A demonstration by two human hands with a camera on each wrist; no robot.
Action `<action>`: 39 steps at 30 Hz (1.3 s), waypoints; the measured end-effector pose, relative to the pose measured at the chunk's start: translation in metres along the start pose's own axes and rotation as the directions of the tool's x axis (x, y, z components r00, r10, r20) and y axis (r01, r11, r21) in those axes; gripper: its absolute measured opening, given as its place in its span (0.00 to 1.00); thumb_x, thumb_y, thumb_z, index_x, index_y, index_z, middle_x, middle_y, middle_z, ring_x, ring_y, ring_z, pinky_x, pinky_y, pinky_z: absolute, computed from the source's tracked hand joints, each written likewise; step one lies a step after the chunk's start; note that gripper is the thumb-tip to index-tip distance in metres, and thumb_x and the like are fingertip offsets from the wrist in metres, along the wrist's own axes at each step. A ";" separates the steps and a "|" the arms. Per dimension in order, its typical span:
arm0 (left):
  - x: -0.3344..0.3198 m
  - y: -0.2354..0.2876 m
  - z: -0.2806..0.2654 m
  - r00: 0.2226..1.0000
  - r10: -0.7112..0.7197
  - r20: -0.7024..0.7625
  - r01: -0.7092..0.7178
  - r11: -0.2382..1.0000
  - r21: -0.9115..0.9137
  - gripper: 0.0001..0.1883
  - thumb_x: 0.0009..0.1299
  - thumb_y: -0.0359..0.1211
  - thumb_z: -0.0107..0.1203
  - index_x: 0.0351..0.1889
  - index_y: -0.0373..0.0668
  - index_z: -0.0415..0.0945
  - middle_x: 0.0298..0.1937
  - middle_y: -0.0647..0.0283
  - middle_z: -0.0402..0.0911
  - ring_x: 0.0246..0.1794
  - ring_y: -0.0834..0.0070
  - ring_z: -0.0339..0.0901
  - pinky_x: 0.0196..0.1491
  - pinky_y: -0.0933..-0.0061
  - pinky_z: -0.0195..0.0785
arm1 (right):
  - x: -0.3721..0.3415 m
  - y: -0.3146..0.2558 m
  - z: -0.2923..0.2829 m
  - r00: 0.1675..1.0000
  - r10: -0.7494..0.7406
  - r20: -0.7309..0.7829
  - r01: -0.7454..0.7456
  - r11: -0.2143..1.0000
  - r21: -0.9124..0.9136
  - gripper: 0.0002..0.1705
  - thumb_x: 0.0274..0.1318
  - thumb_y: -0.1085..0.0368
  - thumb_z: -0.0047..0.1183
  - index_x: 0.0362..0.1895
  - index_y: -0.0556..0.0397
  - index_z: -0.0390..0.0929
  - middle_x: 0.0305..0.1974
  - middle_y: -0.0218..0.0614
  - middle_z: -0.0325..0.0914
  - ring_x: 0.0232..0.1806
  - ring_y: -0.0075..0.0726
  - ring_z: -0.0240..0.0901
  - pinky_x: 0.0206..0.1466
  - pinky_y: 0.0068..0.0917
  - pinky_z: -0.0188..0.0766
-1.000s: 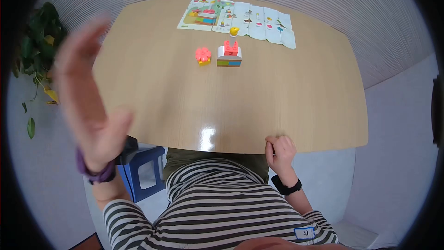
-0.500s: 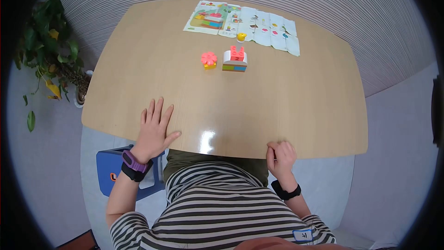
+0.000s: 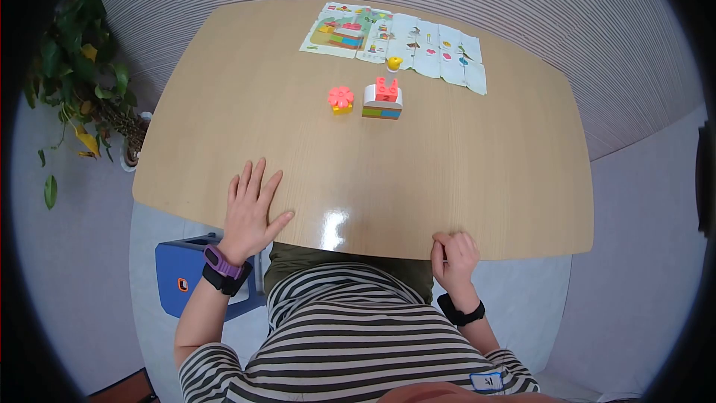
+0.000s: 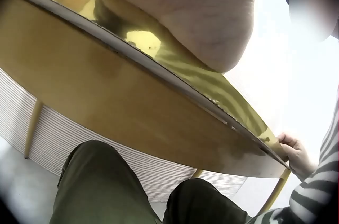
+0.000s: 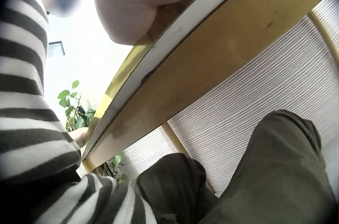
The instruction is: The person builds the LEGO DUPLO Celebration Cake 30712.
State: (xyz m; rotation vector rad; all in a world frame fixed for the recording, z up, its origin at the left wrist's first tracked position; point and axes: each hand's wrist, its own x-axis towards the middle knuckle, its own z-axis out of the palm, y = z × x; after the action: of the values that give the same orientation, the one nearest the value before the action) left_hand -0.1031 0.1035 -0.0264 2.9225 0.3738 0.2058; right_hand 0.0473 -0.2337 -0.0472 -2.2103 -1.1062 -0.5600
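Note:
My left hand (image 3: 251, 209) lies flat near the table's front edge, fingers spread and holding nothing. The right hand (image 3: 456, 260) rests on the front edge further right, its fingers loosely curled with nothing in them. Well beyond both hands stands a small stack of toy bricks (image 3: 382, 113): green and blue bricks low down, a white arched one over them and a pink brick (image 3: 386, 89) marked 2 on top. Just behind it is a yellow bird-shaped piece (image 3: 394, 63). To the stack's left sits a pink flower piece (image 3: 341, 96) on a yellow brick (image 3: 342, 110).
A creased instruction sheet (image 3: 418, 45) is spread at the back of the wooden table (image 3: 246, 89). A blue stool (image 3: 175, 283) stands below the table at the left. Beyond the table's left side is a leafy potted plant (image 3: 82, 75); a ribbed wall (image 3: 514, 0) runs behind.
The left hand came down from a raised, blurred position at the left onto the table and has stayed there since. The right hand has stayed at the edge. The view has shifted slightly.

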 end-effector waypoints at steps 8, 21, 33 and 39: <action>-0.001 -0.002 0.002 0.999 0.005 -0.033 -0.005 1.000 -0.008 0.36 0.64 0.51 0.51 0.67 0.45 0.60 0.73 0.48 0.49 0.73 0.48 0.44 0.69 0.45 0.38 | 0.001 -0.001 -0.001 1.000 0.003 0.011 -0.003 1.000 0.001 0.09 0.39 0.76 0.55 0.29 0.51 0.76 0.19 0.33 0.64 0.20 0.38 0.62 0.24 0.32 0.58; -0.002 0.000 0.002 0.994 0.020 -0.108 -0.020 1.000 -0.006 0.34 0.62 0.50 0.54 0.64 0.45 0.64 0.70 0.47 0.55 0.70 0.47 0.51 0.67 0.47 0.43 | 0.001 -0.003 0.000 0.999 0.027 0.046 -0.029 0.999 0.029 0.08 0.42 0.76 0.53 0.29 0.51 0.75 0.18 0.33 0.63 0.20 0.39 0.62 0.23 0.33 0.56; 0.072 0.009 -0.041 0.963 0.271 -0.004 -0.270 0.960 0.071 0.17 0.60 0.44 0.58 0.34 0.41 0.72 0.31 0.59 0.76 0.37 0.64 0.77 0.47 0.63 0.66 | 0.067 -0.025 -0.042 0.866 -0.072 0.495 0.022 0.994 0.106 0.09 0.46 0.70 0.58 0.35 0.55 0.76 0.24 0.40 0.72 0.26 0.46 0.70 0.29 0.37 0.67; 0.131 0.059 -0.028 0.834 0.549 -0.054 -0.535 0.829 0.159 0.04 0.58 0.32 0.54 0.26 0.43 0.73 0.24 0.62 0.75 0.33 0.65 0.76 0.39 0.65 0.66 | 0.144 -0.080 -0.031 0.851 -0.312 0.422 0.259 0.949 0.179 0.23 0.43 0.67 0.62 0.47 0.54 0.73 0.35 0.40 0.73 0.35 0.45 0.71 0.37 0.35 0.69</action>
State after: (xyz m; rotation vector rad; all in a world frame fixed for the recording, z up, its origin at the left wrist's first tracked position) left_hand 0.0314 0.0865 0.0273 3.0860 -0.4721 0.4162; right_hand 0.0597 -0.1347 0.0883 -2.1377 -1.6813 -0.0905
